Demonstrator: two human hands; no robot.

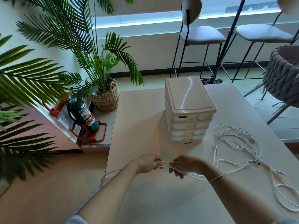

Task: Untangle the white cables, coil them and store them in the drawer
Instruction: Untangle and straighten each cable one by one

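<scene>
A pale table fills the centre. Palm plants stand at nine and eleven o'clock, bar stools at one, beneath a bright window.

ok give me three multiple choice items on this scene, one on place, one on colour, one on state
1. Where is the loose cable tangle?
A. on top of the drawer unit
B. on the table, right of the drawer unit
C. on the floor

2. What colour is the extinguisher body?
A. green
B. yellow
C. white

3. How are the drawers of the drawer unit?
A. all shut
B. top one pulled out
C. removed

Answers: 1 B, it lies spread on the table beside the unit. 2 A, the cylinder is dark green in an orange stand. 3 A, every front sits flush, while the left hand and right hand hold a cable.
</scene>
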